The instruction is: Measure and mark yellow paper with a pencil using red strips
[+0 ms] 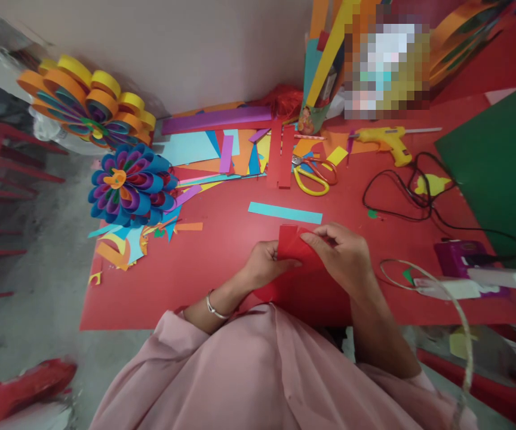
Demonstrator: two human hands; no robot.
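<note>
Close to my body, both hands hold red paper strips over the red table. My left hand, with a bangle on the wrist, is closed on the strips' left side, thumb across the front. My right hand pinches their upper right part between thumb and fingers. Where the red paper ends is hard to tell against the red table. Just beyond my hands lies a light blue paper strip. Farther back are scissors with red and yellow handles, beside more red strips.
Two paper-loop flowers, one orange and yellow and one blue and purple, stand at the left. Paper scraps lie near them. At the right are a yellow glue gun, its black cord and a purple box.
</note>
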